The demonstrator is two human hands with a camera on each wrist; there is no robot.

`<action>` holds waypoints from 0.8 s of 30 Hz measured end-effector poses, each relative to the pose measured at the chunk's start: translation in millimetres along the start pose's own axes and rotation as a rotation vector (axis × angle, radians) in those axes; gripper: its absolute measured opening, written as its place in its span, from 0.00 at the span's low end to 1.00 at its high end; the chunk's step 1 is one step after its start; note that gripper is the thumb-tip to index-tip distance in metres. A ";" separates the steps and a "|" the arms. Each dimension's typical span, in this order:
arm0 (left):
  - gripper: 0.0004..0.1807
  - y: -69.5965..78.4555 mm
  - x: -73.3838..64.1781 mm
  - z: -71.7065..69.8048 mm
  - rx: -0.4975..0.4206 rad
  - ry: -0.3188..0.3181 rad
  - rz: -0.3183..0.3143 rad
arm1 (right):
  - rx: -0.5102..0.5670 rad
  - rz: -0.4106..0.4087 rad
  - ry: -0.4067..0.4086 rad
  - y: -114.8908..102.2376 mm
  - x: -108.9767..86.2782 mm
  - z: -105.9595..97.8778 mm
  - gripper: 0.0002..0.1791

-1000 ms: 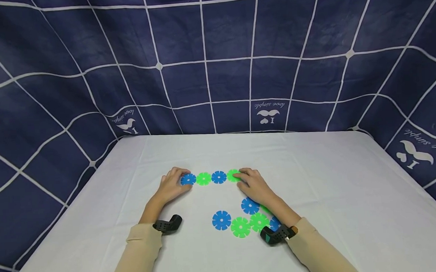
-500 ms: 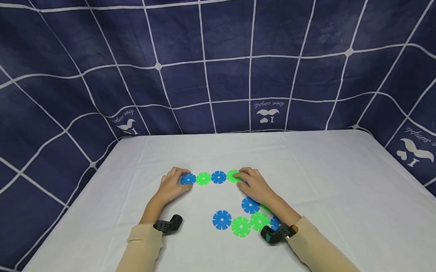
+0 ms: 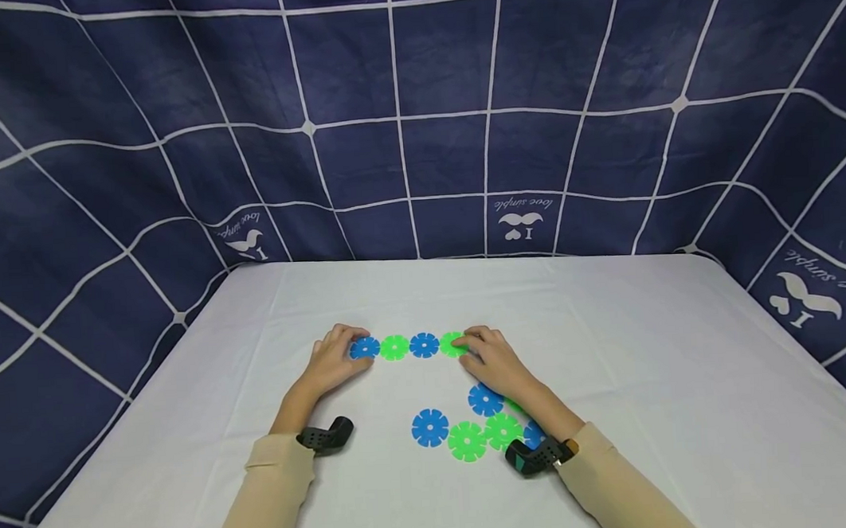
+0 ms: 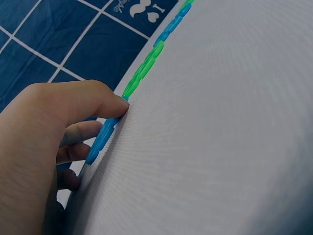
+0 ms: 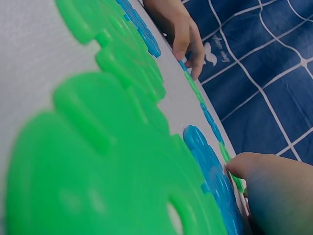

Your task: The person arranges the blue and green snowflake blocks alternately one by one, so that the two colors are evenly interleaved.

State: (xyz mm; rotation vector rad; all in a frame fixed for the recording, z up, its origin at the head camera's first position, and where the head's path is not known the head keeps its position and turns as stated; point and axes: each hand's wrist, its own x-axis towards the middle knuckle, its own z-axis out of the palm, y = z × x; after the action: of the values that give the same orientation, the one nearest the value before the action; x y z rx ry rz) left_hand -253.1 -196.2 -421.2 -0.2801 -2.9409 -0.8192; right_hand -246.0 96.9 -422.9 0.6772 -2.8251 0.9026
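Observation:
Four slotted flower-shaped plastic discs would be too many to count singly, so several lie edge to edge in a straight row. At its left end is a blue disc [image 3: 363, 348], held at the rim by my left hand [image 3: 328, 365], thumb on the near side and fingers on the far side. A green disc [image 3: 395, 348] and another blue disc [image 3: 424, 344] form the middle. My right hand [image 3: 497, 361] holds the green end disc [image 3: 452, 344] at its right side, partly covering it. In the left wrist view the thumb [image 4: 117, 105] presses at the blue disc's edge [image 4: 101, 142].
Nearer me lie loose discs: a blue one [image 3: 430, 428], green ones [image 3: 467, 442] and more blue ones [image 3: 485, 400], some partly hidden under the right forearm. A white cloth [image 3: 335, 508] covers the table. A dark blue gridded curtain [image 3: 446, 159] stands behind.

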 end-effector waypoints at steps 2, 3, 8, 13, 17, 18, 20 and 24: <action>0.27 0.2 0.1 0.1 0.003 0.000 0.001 | 0.007 -0.001 -0.001 -0.1 -0.2 -0.6 0.16; 0.27 0.2 0.1 0.0 0.003 -0.002 0.001 | 0.008 0.001 -0.004 -0.1 -0.2 -0.6 0.16; 0.27 -0.2 -0.6 -0.4 0.004 -0.001 0.008 | 0.028 0.017 -0.014 -1.3 0.0 -1.4 0.16; 0.27 -1.1 -0.3 -1.0 0.005 -0.001 0.010 | 0.066 0.024 -0.025 -5.4 1.3 -5.6 0.17; 0.27 -1.1 0.4 -1.3 0.009 0.014 0.008 | 0.075 0.008 -0.041 -12.1 3.7 -12.3 0.18; 0.27 -1.0 0.3 -1.4 0.008 0.016 0.004 | 0.075 0.005 -0.044 -14.5 4.1 -14.4 0.18; 0.27 -1.3 0.2 -1.0 0.012 0.015 0.001 | 0.078 0.008 -0.053 -20.5 3.6 -19.3 0.18; 0.27 -1.1 0.4 -0.7 0.016 0.009 0.003 | 0.103 -0.002 -0.082 -34.0 -2.2 -27.6 0.17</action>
State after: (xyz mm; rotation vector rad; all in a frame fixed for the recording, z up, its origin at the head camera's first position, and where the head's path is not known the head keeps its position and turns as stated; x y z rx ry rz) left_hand -253.6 -197.4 -421.1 -0.2795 -2.9367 -0.7944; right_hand -230.1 88.9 -382.8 0.7461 -2.8638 1.0505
